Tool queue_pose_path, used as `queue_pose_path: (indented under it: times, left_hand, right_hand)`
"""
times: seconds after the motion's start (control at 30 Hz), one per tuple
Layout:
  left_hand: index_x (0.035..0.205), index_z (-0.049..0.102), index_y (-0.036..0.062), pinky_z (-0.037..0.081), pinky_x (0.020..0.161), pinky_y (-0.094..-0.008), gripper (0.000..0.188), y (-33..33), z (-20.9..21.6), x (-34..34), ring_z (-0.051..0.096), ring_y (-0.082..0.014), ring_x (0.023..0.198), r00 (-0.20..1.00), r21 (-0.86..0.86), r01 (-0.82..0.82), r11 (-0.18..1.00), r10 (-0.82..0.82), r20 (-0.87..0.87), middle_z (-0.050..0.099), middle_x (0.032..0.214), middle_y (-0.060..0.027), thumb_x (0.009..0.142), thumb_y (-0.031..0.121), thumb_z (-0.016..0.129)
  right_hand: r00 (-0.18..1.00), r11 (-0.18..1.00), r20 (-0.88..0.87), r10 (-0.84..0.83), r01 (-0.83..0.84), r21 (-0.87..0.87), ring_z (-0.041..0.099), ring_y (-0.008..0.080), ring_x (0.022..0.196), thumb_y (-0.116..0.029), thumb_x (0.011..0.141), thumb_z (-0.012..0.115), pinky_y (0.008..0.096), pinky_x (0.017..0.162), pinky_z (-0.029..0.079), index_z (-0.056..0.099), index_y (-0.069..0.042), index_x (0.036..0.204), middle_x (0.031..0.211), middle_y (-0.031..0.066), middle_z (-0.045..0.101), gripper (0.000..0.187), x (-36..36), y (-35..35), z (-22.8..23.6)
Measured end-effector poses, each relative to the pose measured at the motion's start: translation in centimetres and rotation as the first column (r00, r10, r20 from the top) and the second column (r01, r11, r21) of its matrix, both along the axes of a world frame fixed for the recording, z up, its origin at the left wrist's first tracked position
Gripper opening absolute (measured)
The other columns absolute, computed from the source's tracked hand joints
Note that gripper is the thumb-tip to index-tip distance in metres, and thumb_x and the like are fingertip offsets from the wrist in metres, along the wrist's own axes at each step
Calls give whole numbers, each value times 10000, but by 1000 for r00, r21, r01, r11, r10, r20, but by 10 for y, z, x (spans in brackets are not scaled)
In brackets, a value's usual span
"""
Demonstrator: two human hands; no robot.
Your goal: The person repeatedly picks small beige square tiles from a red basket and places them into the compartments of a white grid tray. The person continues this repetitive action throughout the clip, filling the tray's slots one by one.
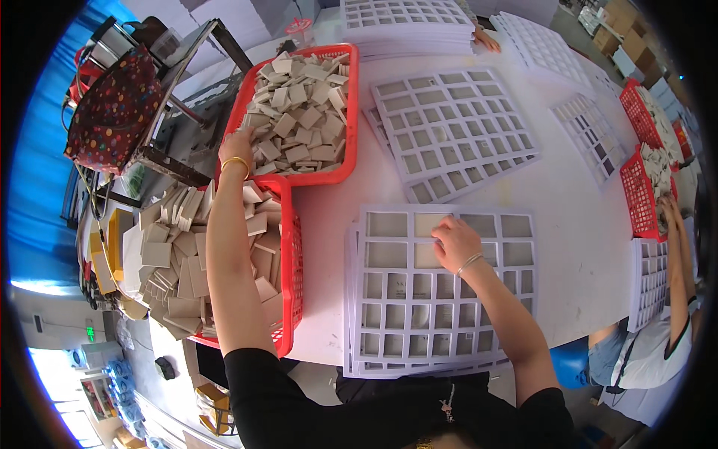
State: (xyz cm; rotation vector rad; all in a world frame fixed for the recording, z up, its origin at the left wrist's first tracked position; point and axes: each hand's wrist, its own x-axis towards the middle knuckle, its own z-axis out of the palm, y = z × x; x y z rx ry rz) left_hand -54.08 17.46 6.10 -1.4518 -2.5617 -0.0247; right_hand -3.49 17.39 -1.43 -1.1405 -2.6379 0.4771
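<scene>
My left hand (237, 148) reaches over the left side of the farther red basket (350, 112), its fingers bent down at the pale tiles (303, 112) heaped inside. What those fingers grip is hidden. On the white grid board (389, 278) in front of me, my right hand (458, 243) rests with curled fingers. Its fingertips touch the board beside two cells that hold beige tiles (428, 256); anything inside the palm cannot be seen. Most other cells of this top board look grey. More boards are stacked beneath it.
A nearer red basket (297, 277) of larger tiles stands under my left forearm. Beyond lie more grid boards (456, 127) and a tall stack (407, 41). At right, another person's hands (666, 206) reach into a red basket (636, 198). A patterned bag (112, 112) hangs at left.
</scene>
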Motion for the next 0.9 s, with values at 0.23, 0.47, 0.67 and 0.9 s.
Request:
queue_pose_path:
  times: [0.23,0.47,0.67,0.9]
  left_hand:
    - [1237,583,118,505,776,-377,365,4,-11,-1,658,-272,868,944,582,87,809,-253,211,684,1026,-116,874,127,550]
    - [1220,553,-30,487,675,-227,342,13,-2,86,598,-70,760,606,855,-33,518,-669,429,658,897,-30,901,90,574]
    - [1228,557,9,532,723,-257,321,-33,27,212,623,-87,859,-158,530,-220,819,-566,809,655,1007,-32,927,121,566]
    - [1288,497,28,516,899,-348,355,-103,-13,328,631,-182,1014,-553,238,62,969,-165,817,614,1155,-70,946,122,514]
  right_hand:
    - [1000,1000,-16,-1,1,28,571,210,896,-138,716,680,360,729,516,663,-133,843,964,17,552,128,-1,-3,-6]
    - [997,997,76,8,-3,-71,576,221,978,-181,771,662,363,781,514,667,-120,863,1046,26,580,111,-1,4,1]
    - [898,953,-416,-142,10,-304,613,195,871,-264,832,664,339,723,507,595,-101,1120,1040,69,601,338,11,14,2]
    - [533,837,-792,-298,-254,-485,588,60,645,-155,855,668,212,548,461,572,-15,1095,870,60,620,293,0,-12,50]
